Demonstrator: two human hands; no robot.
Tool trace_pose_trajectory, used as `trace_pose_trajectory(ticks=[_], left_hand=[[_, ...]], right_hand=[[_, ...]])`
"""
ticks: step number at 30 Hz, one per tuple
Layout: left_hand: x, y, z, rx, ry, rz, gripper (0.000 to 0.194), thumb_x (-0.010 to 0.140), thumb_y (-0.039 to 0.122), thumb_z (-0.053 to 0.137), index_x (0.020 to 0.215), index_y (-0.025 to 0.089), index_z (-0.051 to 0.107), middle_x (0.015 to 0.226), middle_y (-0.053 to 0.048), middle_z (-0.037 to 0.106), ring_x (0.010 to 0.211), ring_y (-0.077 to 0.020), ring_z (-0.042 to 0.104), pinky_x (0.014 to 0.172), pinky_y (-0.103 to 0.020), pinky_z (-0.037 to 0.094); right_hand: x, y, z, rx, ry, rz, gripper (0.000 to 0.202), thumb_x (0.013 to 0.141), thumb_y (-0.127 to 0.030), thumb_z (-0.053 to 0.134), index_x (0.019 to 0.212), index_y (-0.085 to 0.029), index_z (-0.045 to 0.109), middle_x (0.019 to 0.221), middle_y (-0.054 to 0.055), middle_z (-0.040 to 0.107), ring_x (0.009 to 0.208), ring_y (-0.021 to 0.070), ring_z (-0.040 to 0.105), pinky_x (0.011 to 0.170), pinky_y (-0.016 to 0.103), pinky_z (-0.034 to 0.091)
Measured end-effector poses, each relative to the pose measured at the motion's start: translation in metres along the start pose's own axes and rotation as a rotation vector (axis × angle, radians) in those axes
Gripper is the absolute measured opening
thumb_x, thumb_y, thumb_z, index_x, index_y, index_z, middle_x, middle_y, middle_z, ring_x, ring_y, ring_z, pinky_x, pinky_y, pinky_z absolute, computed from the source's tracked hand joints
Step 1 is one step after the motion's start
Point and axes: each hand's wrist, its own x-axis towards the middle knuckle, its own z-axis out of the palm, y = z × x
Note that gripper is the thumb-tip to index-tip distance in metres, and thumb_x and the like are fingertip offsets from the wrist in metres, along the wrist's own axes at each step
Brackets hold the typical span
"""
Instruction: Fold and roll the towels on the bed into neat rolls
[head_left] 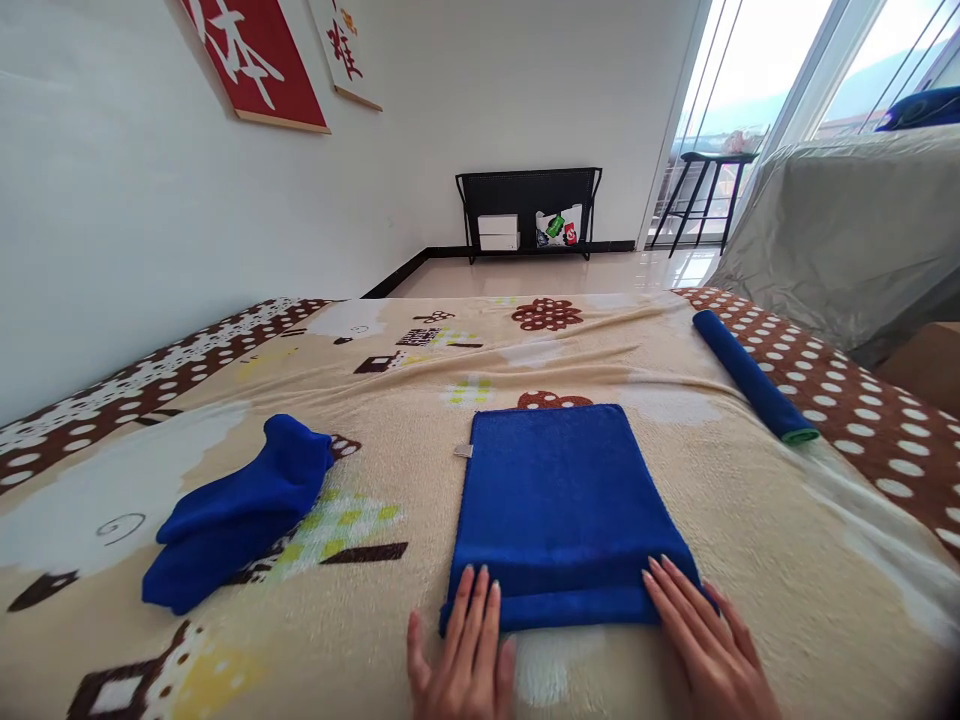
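A blue towel (559,480) lies spread on the patterned blanket in front of me, its near edge folded over into a narrow band. My left hand (466,650) rests flat on the left end of that band, fingers stretched out. On the right end lies my right hand (701,635), its fingers also extended and pressing on the cloth. A small white tag sticks out from the towel's left edge. To the left sits a crumpled blue cloth (240,510). At the right, a rolled blue towel (754,375) shows a green end.
The beige blanket (405,400) with brown dotted borders covers the bed, with some wrinkles. Beyond it stand a black rack (529,190) with a white box, and a black stool (709,185) by the window. A covered piece of furniture (862,220) is at the right.
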Motion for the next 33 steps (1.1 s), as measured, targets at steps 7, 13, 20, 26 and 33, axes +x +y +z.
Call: trace_pose_trajectory(ticks=[7, 13, 20, 26, 33], left_hand=[[0.011, 0.003, 0.003, 0.064, -0.09, 0.04, 0.05, 0.094, 0.03, 0.049, 0.142, 0.016, 0.05, 0.143, -0.007, 0.056, 0.128, -0.0178, 0.056, 0.124, -0.032, 0.004], [0.022, 0.007, -0.001, 0.114, -0.052, -0.01, 0.043, 0.095, 0.022, 0.046, 0.136, 0.015, 0.056, 0.139, -0.01, 0.06, 0.128, -0.0224, 0.055, 0.122, -0.052, -0.002], [0.019, -0.01, -0.003, 0.173, -0.179, 0.031, 0.051, 0.097, 0.03, 0.046, 0.146, 0.017, 0.044, 0.151, -0.004, 0.048, 0.138, -0.0167, 0.044, 0.121, -0.034, 0.012], [0.01, -0.021, -0.009, 0.182, -0.124, -0.16, 0.046, 0.094, 0.016, 0.045, 0.139, 0.019, 0.053, 0.145, -0.007, 0.054, 0.132, -0.0261, 0.051, 0.12, -0.056, -0.007], [0.043, 0.019, 0.008, 0.002, -0.2, 0.112, 0.052, 0.096, 0.024, 0.043, 0.148, 0.017, 0.041, 0.152, -0.001, 0.046, 0.14, -0.0157, 0.042, 0.114, -0.034, 0.029]], right_hand=[[0.012, -0.01, 0.011, -0.073, -0.04, 0.019, 0.055, 0.095, -0.036, 0.045, 0.146, -0.013, 0.044, 0.141, 0.007, 0.055, 0.125, 0.0201, 0.057, 0.112, 0.037, 0.034], [0.026, -0.029, 0.008, 0.01, 0.012, 0.023, 0.046, 0.093, -0.027, 0.05, 0.137, -0.013, 0.053, 0.142, 0.008, 0.054, 0.133, 0.0228, 0.05, 0.121, 0.044, 0.019], [0.024, -0.019, 0.018, 0.005, -0.071, 0.09, 0.047, 0.099, -0.033, 0.042, 0.141, -0.014, 0.049, 0.143, 0.004, 0.054, 0.13, 0.0184, 0.052, 0.114, 0.038, 0.027], [0.007, -0.004, 0.01, -0.015, -0.001, 0.185, 0.045, 0.096, -0.027, 0.045, 0.137, -0.011, 0.053, 0.139, 0.01, 0.057, 0.128, 0.0258, 0.054, 0.115, 0.05, 0.025], [0.042, -0.042, 0.021, 0.082, -0.081, 0.046, 0.046, 0.097, -0.027, 0.043, 0.141, -0.018, 0.05, 0.143, 0.003, 0.053, 0.132, 0.0173, 0.051, 0.111, 0.037, 0.03]])
